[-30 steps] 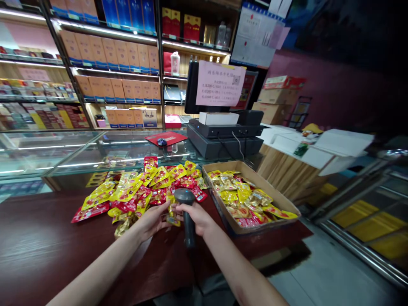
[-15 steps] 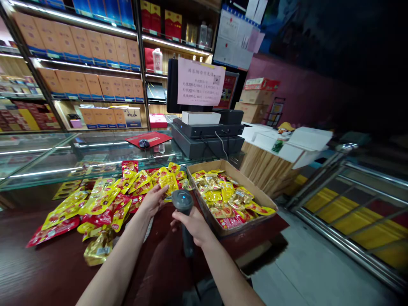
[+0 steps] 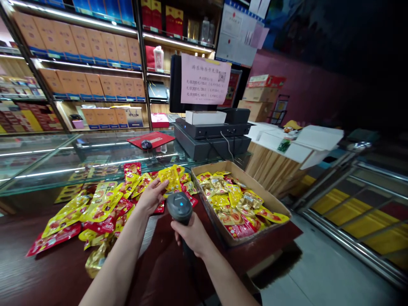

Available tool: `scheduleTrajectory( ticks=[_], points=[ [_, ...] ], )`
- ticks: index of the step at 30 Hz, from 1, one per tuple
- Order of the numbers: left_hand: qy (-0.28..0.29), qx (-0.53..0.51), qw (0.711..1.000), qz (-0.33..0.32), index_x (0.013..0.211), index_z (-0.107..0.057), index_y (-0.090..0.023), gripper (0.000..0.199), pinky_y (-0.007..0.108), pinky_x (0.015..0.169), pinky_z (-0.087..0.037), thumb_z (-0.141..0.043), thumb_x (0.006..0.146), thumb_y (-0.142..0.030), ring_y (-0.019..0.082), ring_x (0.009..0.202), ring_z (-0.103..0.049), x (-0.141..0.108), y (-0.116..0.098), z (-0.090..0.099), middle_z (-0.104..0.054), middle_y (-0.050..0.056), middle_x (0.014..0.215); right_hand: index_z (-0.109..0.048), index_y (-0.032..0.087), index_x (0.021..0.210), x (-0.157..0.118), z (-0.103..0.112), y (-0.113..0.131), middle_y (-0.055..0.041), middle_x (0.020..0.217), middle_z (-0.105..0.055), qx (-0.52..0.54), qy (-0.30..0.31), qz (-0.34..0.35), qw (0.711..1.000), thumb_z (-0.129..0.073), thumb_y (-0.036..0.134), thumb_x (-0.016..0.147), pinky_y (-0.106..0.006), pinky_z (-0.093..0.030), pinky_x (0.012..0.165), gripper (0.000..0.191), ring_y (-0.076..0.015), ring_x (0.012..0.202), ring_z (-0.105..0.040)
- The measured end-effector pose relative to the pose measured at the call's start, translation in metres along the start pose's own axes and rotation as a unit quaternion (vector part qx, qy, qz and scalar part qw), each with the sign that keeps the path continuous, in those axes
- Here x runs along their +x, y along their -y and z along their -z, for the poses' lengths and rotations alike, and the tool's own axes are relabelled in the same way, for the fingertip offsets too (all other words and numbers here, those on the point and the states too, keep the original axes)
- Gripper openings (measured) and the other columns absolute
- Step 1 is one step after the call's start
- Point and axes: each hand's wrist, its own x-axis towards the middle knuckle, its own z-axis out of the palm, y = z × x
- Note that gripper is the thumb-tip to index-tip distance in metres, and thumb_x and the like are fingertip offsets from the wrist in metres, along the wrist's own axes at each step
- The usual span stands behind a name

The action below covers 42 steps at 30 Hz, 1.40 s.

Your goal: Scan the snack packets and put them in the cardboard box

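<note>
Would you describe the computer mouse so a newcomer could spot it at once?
Find the monitor bearing the pink paper sign. Left of it, a red mat lies on the glass counter; the mouse is the small, dark, rounded thing on the mat.

Two bare forearms reach up from the lower edge of the frame, the left hand [image 3: 152, 196] near center with fingers extended and slightly bent, the right hand [image 3: 191, 233] just below and rightward, fingers curled, thumb pointing left.

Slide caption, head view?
Left hand holds a yellow packet, right hand a barcode scanner, beside an open cardboard box of packets.
</note>
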Motion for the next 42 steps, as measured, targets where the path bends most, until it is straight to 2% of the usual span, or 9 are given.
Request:
scheduleTrajectory(
  ticks=[7,11,15,23,26,29,31,37,42],
  points=[
    [-0.024,-0.004,1.0,-0.006,0.085,-0.058,-0.016,0.032,0.013,0.041,-0.043,-0.079,0.061,-0.02,0.006,0.052,-0.056,-0.002,-0.004,-0.001,-0.062,-0.003,0.07,-0.048,0.018,0.052,0.006,-0.008,-0.001,0.0061,0.037,-0.045,-0.015,0.004,-0.004,1.0,-0.057,0.022,0.062,-0.019,-0.032,0.034,0.014,-0.007,0.031,-0.039],
    [-0.048,0.009,0.999,0.002,0.075,-0.054,-0.016,0.034,0.013,0.034,-0.032,-0.082,0.058,-0.025,0.003,0.041,-0.047,-0.003,-0.004,-0.004,-0.055,-0.007,0.06,-0.051,0.017,0.054,0.009,-0.009,-0.005,0.0067,0.036,-0.045,-0.008,-0.001,-0.012,1.0,-0.057,0.02,0.06,-0.019,-0.034,0.033,0.009,-0.0074,0.031,-0.039],
    [-0.083,0.012,0.996,0.006,0.08,-0.055,-0.018,0.038,0.016,0.046,-0.042,-0.083,0.055,-0.022,0.006,0.053,-0.055,-0.004,-0.006,-0.007,-0.061,-0.005,0.068,-0.054,0.017,0.059,0.011,-0.009,-0.005,0.0068,0.036,-0.046,-0.003,-0.006,-0.009,1.0,-0.057,0.02,0.06,-0.019,-0.034,0.033,0.005,-0.0085,0.031,-0.04],
    [-0.036,-0.002,0.999,-0.005,0.081,-0.057,-0.016,0.033,0.014,0.042,-0.043,-0.081,0.059,-0.021,0.007,0.053,-0.058,0.0,-0.001,-0.001,-0.062,-0.002,0.071,-0.053,0.017,0.058,0.006,-0.008,0.0,0.0059,0.04,-0.049,0.0,-0.001,-0.014,1.0,-0.059,0.022,0.063,-0.021,-0.034,0.036,0.009,-0.0085,0.034,-0.04],
    [-0.024,0.003,1.0,0.01,0.081,-0.059,-0.015,0.025,0.013,0.04,-0.043,-0.077,0.065,-0.022,0.006,0.049,-0.056,-0.001,-0.002,-0.002,-0.063,-0.001,0.069,-0.062,0.016,0.072,0.002,-0.002,0.008,0.0013,0.061,-0.064,0.02,-0.054,0.034,0.998,-0.064,0.021,0.062,-0.023,-0.044,0.052,0.011,-0.011,0.051,-0.054],
    [0.029,-0.022,0.998,0.045,0.093,-0.062,-0.013,0.02,0.021,0.06,-0.054,-0.067,0.077,-0.024,0.013,0.069,-0.065,-0.005,-0.004,-0.007,-0.068,0.006,0.083,-0.065,0.018,0.093,0.004,0.013,0.022,-0.0013,0.093,-0.07,0.03,-0.134,0.098,0.986,-0.07,0.021,0.062,-0.026,-0.046,0.08,0.032,-0.0158,0.086,-0.061],
    [0.066,-0.044,0.993,0.083,0.101,-0.062,-0.013,0.024,0.03,0.073,-0.055,-0.058,0.084,-0.029,0.019,0.084,-0.066,-0.009,-0.005,-0.012,-0.069,0.01,0.094,-0.066,0.019,0.096,0.009,0.028,0.031,-0.0015,0.096,-0.069,0.052,-0.133,0.102,0.984,-0.072,0.023,0.062,-0.028,-0.045,0.083,0.035,-0.017,0.091,-0.061],
    [0.153,-0.096,0.965,0.19,0.113,-0.059,-0.008,0.05,0.042,0.089,-0.049,-0.04,0.089,-0.048,0.028,0.106,-0.059,-0.019,-0.001,-0.045,-0.065,0.019,0.108,-0.064,0.014,0.074,0.027,0.081,0.058,-0.0014,0.062,-0.064,0.16,-0.067,-0.052,0.983,-0.074,0.023,0.062,-0.026,-0.051,0.063,0.018,-0.0143,0.062,-0.062],
    [0.151,-0.066,0.958,0.235,0.119,-0.053,-0.004,0.064,0.045,0.086,-0.049,-0.029,0.089,-0.055,0.03,0.103,-0.061,0.01,-0.002,-0.101,-0.064,0.022,0.106,-0.059,0.014,0.071,0.034,0.131,0.091,0.0003,0.055,-0.061,0.198,-0.032,-0.103,0.974,-0.068,0.019,0.07,-0.023,-0.051,0.057,0.01,-0.0114,0.054,-0.059]
  ],
)
